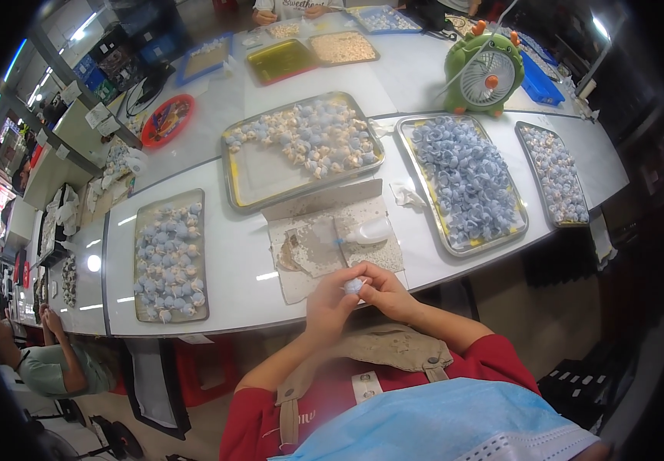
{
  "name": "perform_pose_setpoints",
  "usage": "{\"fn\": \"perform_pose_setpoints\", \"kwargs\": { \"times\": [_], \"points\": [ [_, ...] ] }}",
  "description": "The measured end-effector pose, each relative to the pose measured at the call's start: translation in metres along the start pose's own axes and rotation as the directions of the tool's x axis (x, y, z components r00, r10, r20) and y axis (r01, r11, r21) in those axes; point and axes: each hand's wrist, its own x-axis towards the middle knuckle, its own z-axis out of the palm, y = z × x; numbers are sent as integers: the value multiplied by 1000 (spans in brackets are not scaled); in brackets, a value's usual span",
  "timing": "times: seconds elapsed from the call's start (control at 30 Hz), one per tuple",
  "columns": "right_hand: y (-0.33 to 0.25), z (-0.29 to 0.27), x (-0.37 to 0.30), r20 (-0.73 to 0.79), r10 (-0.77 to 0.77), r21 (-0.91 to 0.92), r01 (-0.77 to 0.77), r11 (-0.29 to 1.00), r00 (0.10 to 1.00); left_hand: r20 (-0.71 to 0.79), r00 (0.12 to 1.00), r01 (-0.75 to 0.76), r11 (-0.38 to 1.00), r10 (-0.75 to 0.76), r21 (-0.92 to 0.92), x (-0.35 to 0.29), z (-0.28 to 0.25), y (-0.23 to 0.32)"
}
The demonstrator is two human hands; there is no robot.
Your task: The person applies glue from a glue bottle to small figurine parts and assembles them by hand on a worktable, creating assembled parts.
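Note:
Near the table's front edge, my left hand (330, 302) and my right hand (385, 291) meet around a small pale-blue figurine piece (353, 286). The fingers of both hands are closed on it, and they hide part of its shape. Just beyond them lies a stained piece of cardboard (286, 288) with one flap folded up. On the cardboard rests a white squeeze bottle (370, 231) on its side, its thin nozzle toward the left. A tray of loose blue curved pieces (466, 180) stands to the right.
Trays of blue-and-cream pieces stand at left (169, 261), behind the cardboard (301, 138) and at far right (553, 175). A green fan (486, 73) stands at the back, a red round tray (167, 121) back left. A co-worker (71, 361) sits at left; another person's hands show at the far side.

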Motion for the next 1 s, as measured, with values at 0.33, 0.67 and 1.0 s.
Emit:
{"fn": "perform_pose_setpoints", "kwargs": {
  "times": [0.33,0.67,1.0],
  "points": [
    [8,-6,1,-12,-11,-7,11,1000,1000,18,1000,12,999,-11,-47,2,3,2],
    [20,-7,-6,-27,-26,-49,24,999,999,39,999,25,998,-28,64,-5,4,2],
    [5,-1,-4,-59,-43,15,44,999,997,25,999,-31,990,28,141,1,0,7]
  ]
}}
